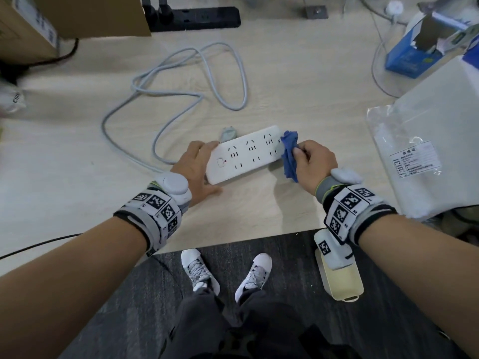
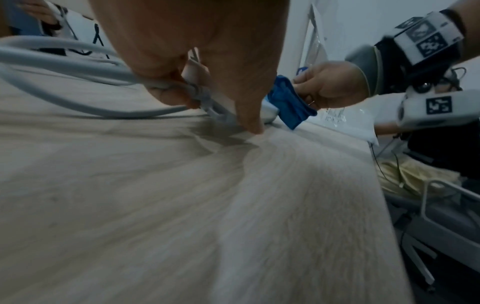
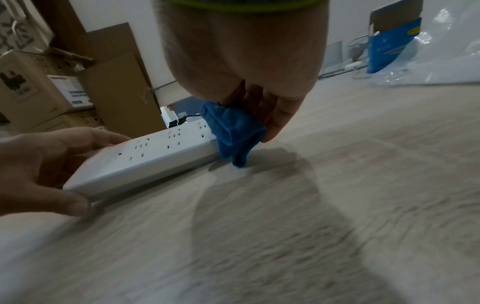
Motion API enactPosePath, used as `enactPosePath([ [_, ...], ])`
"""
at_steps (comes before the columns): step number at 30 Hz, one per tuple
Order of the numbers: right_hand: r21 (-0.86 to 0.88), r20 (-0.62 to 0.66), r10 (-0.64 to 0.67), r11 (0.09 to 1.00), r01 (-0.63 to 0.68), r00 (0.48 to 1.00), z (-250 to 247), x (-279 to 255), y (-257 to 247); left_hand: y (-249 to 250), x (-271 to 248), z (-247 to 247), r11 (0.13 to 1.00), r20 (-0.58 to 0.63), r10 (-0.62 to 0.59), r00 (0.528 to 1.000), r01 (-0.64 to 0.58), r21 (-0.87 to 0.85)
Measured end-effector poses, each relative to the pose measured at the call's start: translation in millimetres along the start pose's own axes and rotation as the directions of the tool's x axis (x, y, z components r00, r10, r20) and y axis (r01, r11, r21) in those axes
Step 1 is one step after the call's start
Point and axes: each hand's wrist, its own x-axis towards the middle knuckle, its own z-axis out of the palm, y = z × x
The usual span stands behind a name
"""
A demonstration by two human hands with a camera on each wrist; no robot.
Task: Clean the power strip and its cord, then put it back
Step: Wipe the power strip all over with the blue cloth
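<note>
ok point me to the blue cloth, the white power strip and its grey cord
blue cloth (image 1: 289, 156), head view, middle of the bunched fold
white power strip (image 1: 246, 155), head view, top face among the sockets
grey cord (image 1: 155, 95), head view, loop lying on the desk

The person's left hand (image 1: 193, 169) lies at 9 o'clock, fingers and thumb spread around the end of the white plastic power strip (image 1: 246, 154). The right hand (image 1: 315, 163), at 3 o'clock, has fingers curled, pinching a crumpled blue cloth (image 1: 289, 156). Both forearms reach forward, wrists banded.

White power strip (image 1: 246, 154), grey cord (image 1: 181, 81), blue cloth (image 1: 289, 156), pale wood-grain table (image 1: 77, 156).
</note>
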Motion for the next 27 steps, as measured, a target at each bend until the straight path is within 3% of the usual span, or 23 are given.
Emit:
enactPosePath([
  [3,0.055,-0.073,-0.004,0.998,0.008,0.997,-5.3,-2.4,-1.3,5.1,-2.0,-2.7,1.000,-0.064,0.028,0.998,-0.028,-0.009],
  [8,0.116,-0.214,-0.049,0.990,0.075,0.976,-22.0,-2.6,-4.9,9.4,-1.2,-24.1,0.999,-0.029,-0.037,0.999,0.036,-0.037],
  [10,0.135,-0.234,-0.085,0.984,0.119,0.969,-24.2,-1.8,-8.0,15.0,4.5,-30.5,0.993,0.028,-0.070,0.997,0.073,-0.098],
  [12,0.124,-0.214,-0.144,0.977,0.173,0.966,-22.5,-2.1,-11.6,19.7,11.3,-32.5,0.967,0.140,-0.173,0.975,0.195,-0.167],
  [16,0.073,-0.163,-0.205,0.973,0.219,0.965,-15.8,-3.6,-14.0,14.6,23.5,-21.9,0.932,0.250,-0.304,0.919,0.341,-0.121],
  [19,0.037,-0.139,-0.212,0.975,0.219,0.967,-15.8,-2.4,-11.1,10.5,29.6,-12.6,0.958,0.206,-0.267,0.941,0.283,-0.052],
  [23,-0.077,-0.034,-0.287,0.956,0.284,0.957,-12.2,-2.7,-7.2,3.3,26.7,-6.8,0.988,0.004,-0.154,0.988,0.154,0.002],
  [27,-0.181,0.112,-0.389,0.897,0.404,0.914,1.2,-7.8,-7.2,-8.9,10.8,-3.7,0.996,0.039,0.003,0.999,0.000,-0.087],
])
